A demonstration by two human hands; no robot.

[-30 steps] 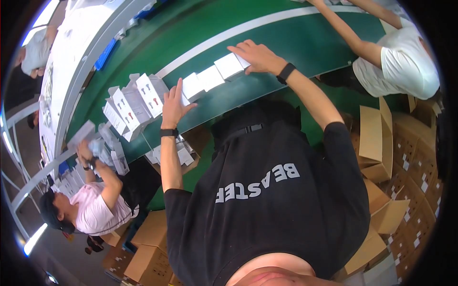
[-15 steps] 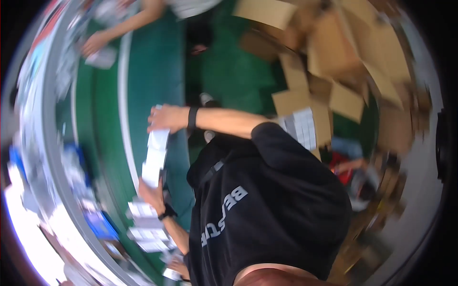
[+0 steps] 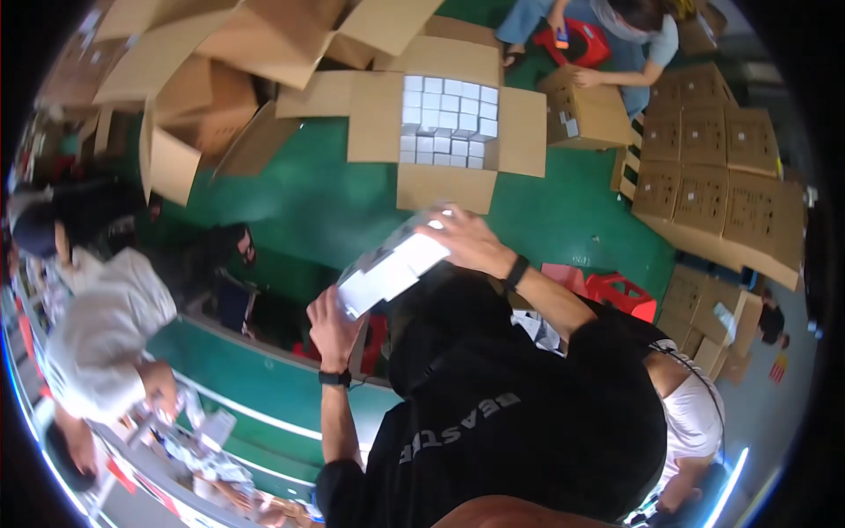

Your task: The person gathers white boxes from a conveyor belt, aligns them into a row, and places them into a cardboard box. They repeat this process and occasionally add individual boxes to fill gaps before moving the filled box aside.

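A row of small white boxes (image 3: 396, 267) is squeezed endwise between my two hands, held in the air. My left hand (image 3: 333, 327) closes on the row's lower left end. At its upper right end, my right hand (image 3: 473, 239) grips the last box, fingers bent over it. Beyond the row, an open carton (image 3: 446, 188) lies on the green floor with its flaps spread. Several layers of similar white boxes (image 3: 449, 114) stand inside, stacked lower toward the carton's near side.
Opened cardboard cartons (image 3: 211, 106) pile up at the far left. Closed cartons (image 3: 704, 141) are stacked at right. A person (image 3: 647, 44) handles another carton (image 3: 585, 110) beside a red stool (image 3: 576, 44). A green conveyor belt (image 3: 238, 378) runs at lower left, with another person (image 3: 110, 334) beside it.
I have turned right, away from the green belt toward the open carton. The row of white boxes has come up off the belt and moved with both hands.
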